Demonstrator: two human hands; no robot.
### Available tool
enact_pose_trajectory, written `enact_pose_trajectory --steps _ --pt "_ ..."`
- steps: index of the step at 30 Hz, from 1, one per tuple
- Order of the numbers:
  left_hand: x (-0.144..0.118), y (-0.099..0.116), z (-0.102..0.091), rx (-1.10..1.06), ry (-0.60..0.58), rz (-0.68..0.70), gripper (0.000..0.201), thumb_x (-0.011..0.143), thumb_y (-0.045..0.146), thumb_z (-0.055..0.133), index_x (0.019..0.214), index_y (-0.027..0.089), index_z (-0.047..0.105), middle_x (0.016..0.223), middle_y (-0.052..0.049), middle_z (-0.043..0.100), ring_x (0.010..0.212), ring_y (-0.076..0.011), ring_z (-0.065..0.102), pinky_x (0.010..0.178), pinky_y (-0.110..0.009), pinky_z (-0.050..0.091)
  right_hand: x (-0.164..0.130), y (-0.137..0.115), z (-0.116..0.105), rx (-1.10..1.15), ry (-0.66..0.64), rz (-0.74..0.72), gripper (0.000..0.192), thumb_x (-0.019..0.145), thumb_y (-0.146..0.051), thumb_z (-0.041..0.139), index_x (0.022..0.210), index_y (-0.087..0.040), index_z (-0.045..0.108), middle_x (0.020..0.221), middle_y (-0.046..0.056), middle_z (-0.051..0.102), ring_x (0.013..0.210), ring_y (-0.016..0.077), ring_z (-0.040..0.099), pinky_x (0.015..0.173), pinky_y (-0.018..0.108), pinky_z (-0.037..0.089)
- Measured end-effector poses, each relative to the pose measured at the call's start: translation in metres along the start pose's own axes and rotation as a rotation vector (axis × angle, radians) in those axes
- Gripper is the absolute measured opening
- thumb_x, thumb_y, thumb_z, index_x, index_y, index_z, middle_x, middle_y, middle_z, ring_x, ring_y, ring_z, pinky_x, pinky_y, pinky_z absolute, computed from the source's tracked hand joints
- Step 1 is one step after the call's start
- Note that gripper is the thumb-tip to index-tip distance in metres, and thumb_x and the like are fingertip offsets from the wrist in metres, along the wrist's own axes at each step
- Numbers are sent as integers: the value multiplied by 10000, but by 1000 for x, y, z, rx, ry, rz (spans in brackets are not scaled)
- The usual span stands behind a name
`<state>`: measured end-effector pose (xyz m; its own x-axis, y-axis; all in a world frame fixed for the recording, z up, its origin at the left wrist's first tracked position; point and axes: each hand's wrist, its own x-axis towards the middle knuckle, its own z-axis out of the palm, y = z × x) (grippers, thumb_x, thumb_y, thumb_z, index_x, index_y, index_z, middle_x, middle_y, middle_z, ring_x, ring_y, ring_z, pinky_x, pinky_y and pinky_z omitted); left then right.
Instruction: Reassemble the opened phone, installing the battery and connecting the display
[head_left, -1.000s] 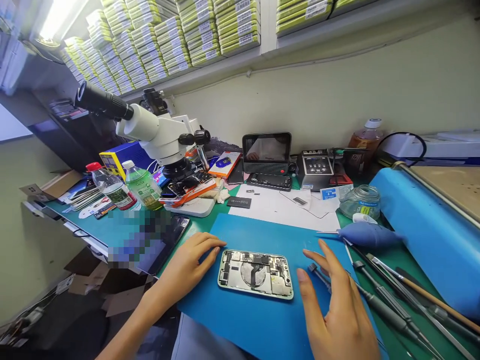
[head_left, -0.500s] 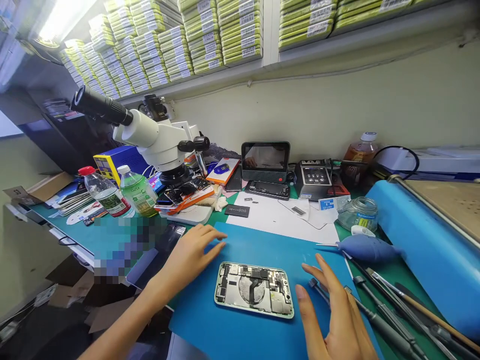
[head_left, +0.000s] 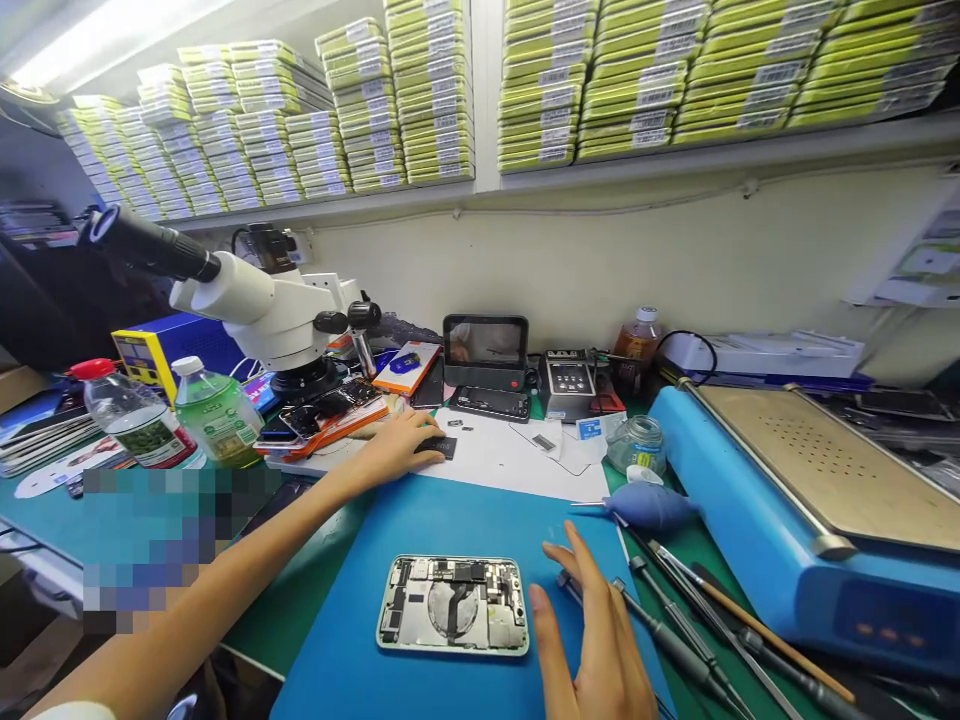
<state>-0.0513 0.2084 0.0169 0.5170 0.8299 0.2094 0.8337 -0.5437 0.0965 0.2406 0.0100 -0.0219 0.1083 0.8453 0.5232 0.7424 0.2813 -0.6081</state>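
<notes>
Head view: left hand (head_left: 397, 447) at battery (head_left: 448, 449)

Battery's on white paper (head_left: 517, 477), left end covered; can't tell if I'm gripping. Right hand (head_left: 596, 635) spread, empty, beside phone (head_left: 453, 607). Phone lies innards-up on the mat (head_left: 450, 520), probably for access, long axis left-right.

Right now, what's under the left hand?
The left hand covers part of a flat black piece on white paper. The piece's right end shows; the rest is hidden, so I can't tell whether it's gripped.
</notes>
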Motion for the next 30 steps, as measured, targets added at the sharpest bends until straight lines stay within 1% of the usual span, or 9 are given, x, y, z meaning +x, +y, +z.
enact_pose_trajectory --steps 3,8,14,16,19,23,25,27,30 --pt "-4 2 1 -43 6 -43 386 1045 419 725 1349 184 681 1401 -113 688 1247 -287 693 1062 -536 600 1 -2 -3 10 -31 -14 582 1157 -504 488 1685 -306 345 1340 84 742 1129 263 774 962 390 676" --pt "-2 11 -3 -169 32 -169 384 1044 424 726 1337 178 683 1368 -109 700 1211 -277 707 1032 -517 615 0 -10 -8 13 -29 35 561 1166 -480 480 1682 -326 326 1367 81 718 1172 260 753 968 390 671" --pt "-9 30 -29 -370 79 -260 348 1065 427 699 1300 170 692 1278 -93 731 1092 -238 740 953 -457 645 -1 -9 -10 10 -46 19 567 1161 -500 487 1684 -381 304 1360 39 726 1160 249 761 916 372 682" --pt "-24 42 -39 -406 98 -262 342 1067 434 693 1284 170 697 1266 -90 734 1098 -240 737 964 -463 639 -1 -8 -10 14 -49 21 568 1162 -500 483 1687 -371 308 1365 45 724 1178 253 756 917 374 680" --pt "-61 68 -47 -431 97 -235 327 1060 415 698 1283 176 687 1227 -80 740 1092 -238 735 982 -467 623 -1 -8 -10 27 -46 22 557 1161 -513 478 1677 -356 336 1383 47 715 1222 248 738 943 371 670" --pt "-119 105 -44 -397 69 -229 281 1022 339 687 1290 260 653 1240 -44 725 1086 -227 733 941 -373 600 -1 -10 -9 50 -35 28 555 1156 -532 479 1665 -335 372 1391 55 708 1241 248 724 972 366 651" --pt "-140 117 -40 -371 69 -238 296 1024 315 662 1316 286 623 1284 -41 704 1131 -236 720 957 -366 583 -1 -12 -7 58 -28 36 555 1153 -537 484 1660 -335 384 1385 51 708 1220 245 727 984 370 642" --pt "-152 125 -34 -349 69 -242 328 1023 296 655 1345 297 597 1315 -43 685 1168 -245 700 984 -375 569 0 -14 -6 64 -22 42 553 1150 -538 485 1654 -331 394 1384 50 707 1224 246 722 999 380 634" --pt "-155 131 -27 -325 57 -217 385 996 274 691 1367 295 588 1340 -55 673 1186 -261 686 1008 -399 566 1 -15 -5 71 -28 43 565 1146 -544 493 1655 -318 399 1391 63 703 1265 257 705 1003 389 630"
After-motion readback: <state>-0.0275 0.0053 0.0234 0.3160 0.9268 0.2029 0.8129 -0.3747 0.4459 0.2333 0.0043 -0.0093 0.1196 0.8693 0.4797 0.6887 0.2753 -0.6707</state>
